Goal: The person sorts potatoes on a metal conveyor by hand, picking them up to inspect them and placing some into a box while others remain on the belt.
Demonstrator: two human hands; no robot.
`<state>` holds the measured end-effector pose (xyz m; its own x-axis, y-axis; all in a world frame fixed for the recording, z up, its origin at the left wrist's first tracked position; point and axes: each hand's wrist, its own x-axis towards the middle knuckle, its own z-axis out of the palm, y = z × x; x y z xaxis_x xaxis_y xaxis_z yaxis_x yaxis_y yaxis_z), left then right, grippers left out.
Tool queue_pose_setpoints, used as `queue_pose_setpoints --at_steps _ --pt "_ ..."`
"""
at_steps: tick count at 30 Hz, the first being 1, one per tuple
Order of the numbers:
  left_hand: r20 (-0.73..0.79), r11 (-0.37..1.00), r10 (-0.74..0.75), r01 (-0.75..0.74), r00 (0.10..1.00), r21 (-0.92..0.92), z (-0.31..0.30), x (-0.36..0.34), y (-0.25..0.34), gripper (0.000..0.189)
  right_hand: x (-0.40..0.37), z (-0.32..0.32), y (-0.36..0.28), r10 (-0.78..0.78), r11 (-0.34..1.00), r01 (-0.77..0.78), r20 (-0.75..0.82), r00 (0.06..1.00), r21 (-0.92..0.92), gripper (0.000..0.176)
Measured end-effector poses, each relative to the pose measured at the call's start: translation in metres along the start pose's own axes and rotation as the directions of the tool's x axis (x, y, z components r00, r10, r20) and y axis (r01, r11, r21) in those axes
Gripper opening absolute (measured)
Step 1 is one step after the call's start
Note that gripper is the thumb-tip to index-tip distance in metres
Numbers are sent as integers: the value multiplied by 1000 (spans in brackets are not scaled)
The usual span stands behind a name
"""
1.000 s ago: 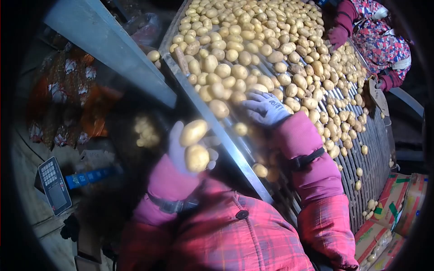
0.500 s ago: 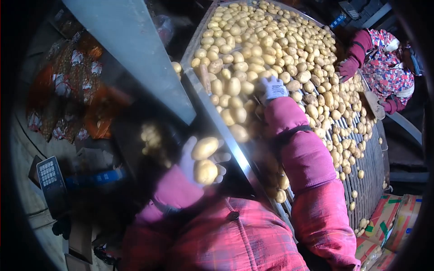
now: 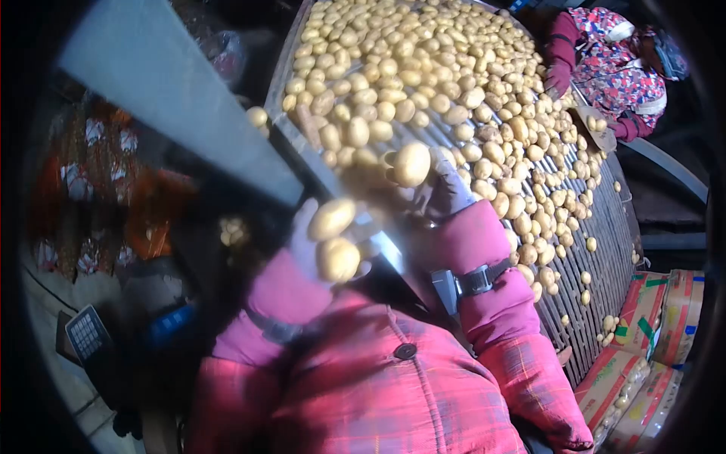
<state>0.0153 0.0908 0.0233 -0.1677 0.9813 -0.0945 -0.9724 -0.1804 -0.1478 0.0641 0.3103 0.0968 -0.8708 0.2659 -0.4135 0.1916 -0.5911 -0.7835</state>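
Observation:
My left hand (image 3: 304, 233), in a pale glove, is closed around two potatoes (image 3: 338, 259), one above the other, beside the metal edge (image 3: 387, 250) of the slatted conveyor (image 3: 586, 337). My right hand (image 3: 449, 191), also gloved, grips a single potato (image 3: 412, 164) over the near side of the conveyor. Its fingers are partly hidden and blurred. A thick layer of loose potatoes (image 3: 423, 57) covers the far part of the slats.
Another person's gloved hand (image 3: 558, 80) reaches onto the potatoes from the far right. A grey metal beam (image 3: 181, 91) slants across the upper left. Printed cartons (image 3: 643, 310) stand at lower right, a keypad device (image 3: 88, 333) and filled net bags (image 3: 98, 189) at left.
My right hand has drawn back toward me from the potato layer and now holds a potato. The left hand still holds its two potatoes. The view has shifted slightly.

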Motion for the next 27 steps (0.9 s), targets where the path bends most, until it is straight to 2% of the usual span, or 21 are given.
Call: queue_pose_setpoints --at_steps 1,2,3,4,6,9,11,12,13,14,15,16,17,18,19,21,22,23,25,26,27 --pt "36 1000 -16 16 999 0 -6 -1 4 72 -1 -3 8 53 998 -53 4 999 27 36" --pt "41 1000 -5 6 999 -16 0 0 4 72 1 -1 17 -96 974 115 103 990 -198 37" --pt "44 1000 9 -8 999 -28 10 0 2 72 -9 0 21 -24 992 41 138 990 -117 41" --pt "42 987 53 -46 998 -157 26 0 -3 71 -22 12 17 47 998 -41 172 984 -41 47" --pt "-74 998 63 -62 995 7 13 -14 7 73 -31 23 26 -136 873 257 299 944 -414 44" --pt "-210 970 167 -122 963 210 13 -38 7 74 -41 45 28 15 973 50 276 961 -227 42" --pt "-195 950 229 -175 954 257 8 -62 15 69 -27 41 38 234 950 -145 320 918 -276 59" --pt "-193 938 276 -219 942 270 6 -78 19 69 -18 47 47 224 933 -83 387 895 -349 68" --pt "-353 912 372 -267 858 312 3 -96 23 66 0 37 61 269 938 -58 610 745 -342 60" --pt "-497 884 455 -306 739 354 -2 -115 26 64 1 52 73 314 921 -109 543 779 -375 56" --pt "-494 865 492 -340 717 369 -10 -134 28 64 -3 66 86 353 900 -160 464 812 -405 53" --pt "-575 850 525 -418 628 320 -22 -150 29 62 -1 75 105 344 889 -160 397 851 -428 50" --pt "-650 826 536 -494 540 271 -27 -162 28 61 -2 85 115 291 912 -89 480 827 -400 50" --pt "-722 802 527 -543 449 248 -32 -174 24 61 -3 91 112 365 851 -90 460 809 -517 49" --pt "-728 781 545 -568 416 260 -49 -190 21 58 -6 100 107 437 776 -88 431 790 -624 48" --pt "-776 712 563 -644 286 280 -61 -207 14 58 1 92 118 372 861 -75 521 769 -504 47" --pt "-766 698 565 -673 308 244 -78 -221 15 59 10 76 127 345 886 -72 546 764 -459 44" --pt "-796 669 550 -703 251 241 -67 -224 20 59 18 60 134 317 907 -70 564 763 -415 42" --pt "-693 537 676 -811 249 232 -75 -238 43 55 14 53 122 364 924 -223 539 760 -310 41" --pt "-696 432 684 -890 218 145 -56 -241 66 50 7 50 121 313 917 -122 496 810 -379 38" --pt "-708 334 677 -941 202 51 -47 -248 93 42 8 45 123 309 916 -118 485 818 -384 38"
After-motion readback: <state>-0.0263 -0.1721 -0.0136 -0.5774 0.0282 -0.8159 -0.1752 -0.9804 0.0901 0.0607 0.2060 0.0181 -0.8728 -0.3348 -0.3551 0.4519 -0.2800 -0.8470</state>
